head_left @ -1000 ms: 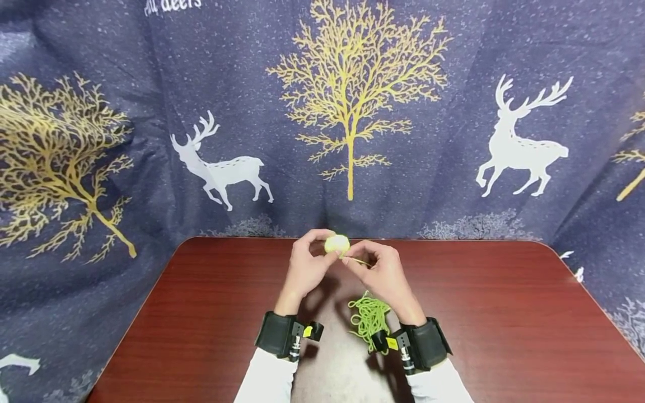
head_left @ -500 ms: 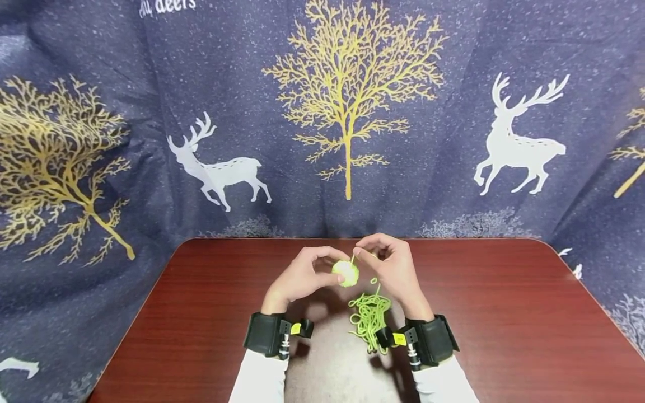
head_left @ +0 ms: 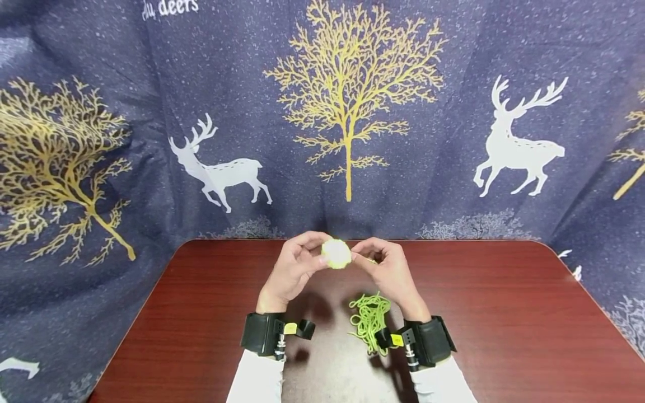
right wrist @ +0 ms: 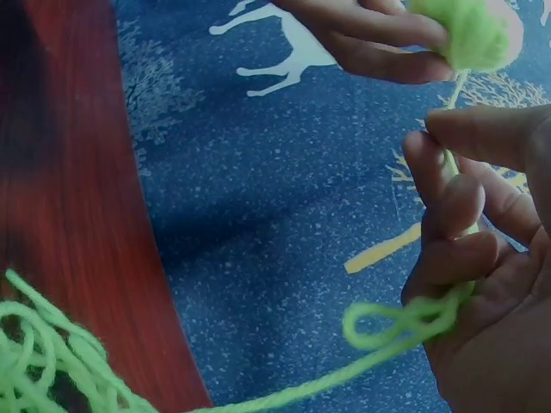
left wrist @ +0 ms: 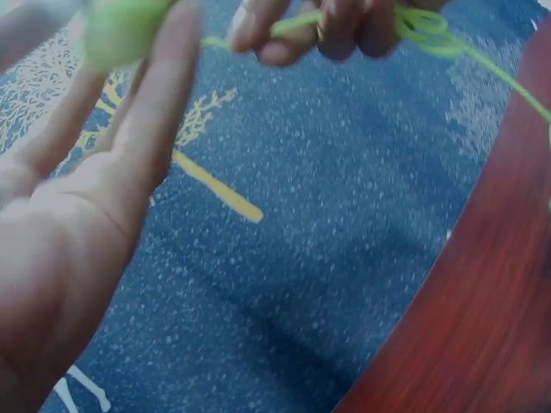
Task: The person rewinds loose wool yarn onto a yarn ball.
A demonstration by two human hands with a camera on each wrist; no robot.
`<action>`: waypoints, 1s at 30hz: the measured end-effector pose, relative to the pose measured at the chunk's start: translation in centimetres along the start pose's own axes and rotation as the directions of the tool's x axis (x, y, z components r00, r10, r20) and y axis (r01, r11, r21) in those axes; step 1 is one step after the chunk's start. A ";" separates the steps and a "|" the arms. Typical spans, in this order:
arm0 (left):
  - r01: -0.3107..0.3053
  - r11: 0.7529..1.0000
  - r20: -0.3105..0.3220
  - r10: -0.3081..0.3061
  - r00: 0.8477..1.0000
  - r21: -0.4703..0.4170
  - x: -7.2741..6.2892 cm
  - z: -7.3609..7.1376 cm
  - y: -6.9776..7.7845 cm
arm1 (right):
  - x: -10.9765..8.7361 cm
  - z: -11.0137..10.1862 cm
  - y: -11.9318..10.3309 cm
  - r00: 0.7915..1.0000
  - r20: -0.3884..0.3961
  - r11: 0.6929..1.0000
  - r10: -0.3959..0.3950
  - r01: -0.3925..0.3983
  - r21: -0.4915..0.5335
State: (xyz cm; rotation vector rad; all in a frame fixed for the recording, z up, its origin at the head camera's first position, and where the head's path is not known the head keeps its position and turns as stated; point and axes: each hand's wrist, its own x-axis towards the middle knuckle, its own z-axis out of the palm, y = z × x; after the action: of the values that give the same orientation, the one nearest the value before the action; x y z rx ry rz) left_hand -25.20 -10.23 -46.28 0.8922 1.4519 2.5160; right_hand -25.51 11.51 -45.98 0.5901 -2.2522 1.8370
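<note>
A small ball of yellow-green yarn (head_left: 336,254) is pinched between the thumb and fingers of my left hand (head_left: 297,266) above the far part of the table. Close on its right, my right hand (head_left: 385,271) pinches the yarn strand (right wrist: 458,90) that runs off the ball. In the right wrist view the strand passes through the curled fingers, and a small loop (right wrist: 370,323) hangs out below them. From there it leads down to a loose tangle of yarn (head_left: 372,319) on the table. The left wrist view shows the ball blurred at the top.
The reddish-brown wooden table (head_left: 504,313) reaches back to a dark blue cloth backdrop (head_left: 428,184) printed with trees and deer. The tangle lies near my right wrist, partly behind the black wrist camera (head_left: 384,337).
Both hands first came down and nearer with a short strand between ball and right fingers, then rose again. The ball ends slightly left, facing the right fingertips; the tangle stays in place.
</note>
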 end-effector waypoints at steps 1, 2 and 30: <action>-0.021 0.999 -0.041 0.020 0.999 -0.032 0.1 0.1 0.0 | 0.0 0.1 0.0 1.000 0.009 1.000 -0.002 0.003 -0.012; -0.037 0.998 -0.082 0.032 0.996 -0.060 0.2 0.2 0.0 | 0.0 0.1 0.0 1.000 0.018 1.000 -0.005 0.006 -0.025; 0.192 0.689 -0.243 -0.024 0.970 0.699 0.5 0.8 -1.2 | -0.2 0.2 -1.1 0.999 0.002 0.996 -0.037 0.037 -0.080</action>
State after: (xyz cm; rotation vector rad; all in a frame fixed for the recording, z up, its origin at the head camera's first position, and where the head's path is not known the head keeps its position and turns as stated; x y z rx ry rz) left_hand -25.43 -8.84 -46.76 0.5604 2.5684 1.9647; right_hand -24.81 11.20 -45.11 0.6146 -2.2874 1.7206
